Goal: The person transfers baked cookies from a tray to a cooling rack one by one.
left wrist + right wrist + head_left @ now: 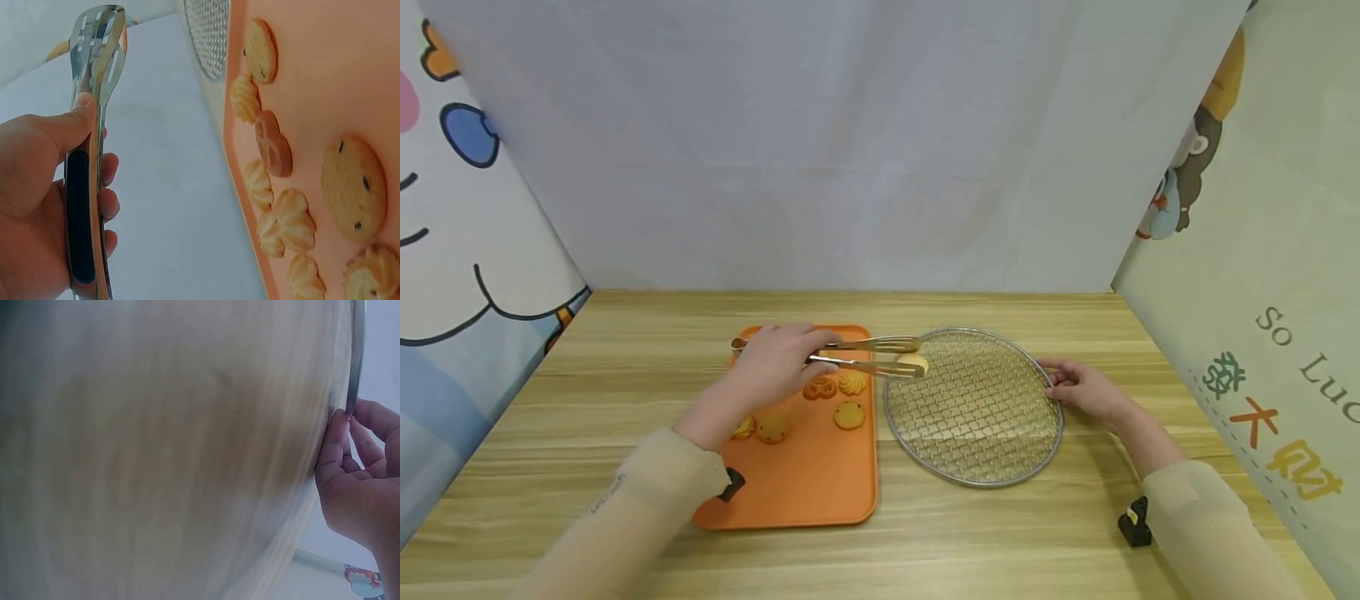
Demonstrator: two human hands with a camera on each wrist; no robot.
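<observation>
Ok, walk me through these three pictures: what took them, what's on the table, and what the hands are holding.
A person wears three cameras: one on the head, one on each wrist. The head view shows a wooden table with an orange tray of cookies and a round wire rack beside it. The left hand grips metal tongs, which pinch a pale cookie over the rack's edge. The left wrist view shows those tongs up close. The right hand holds the rack's rim; its wrist view is mostly blurred.
</observation>
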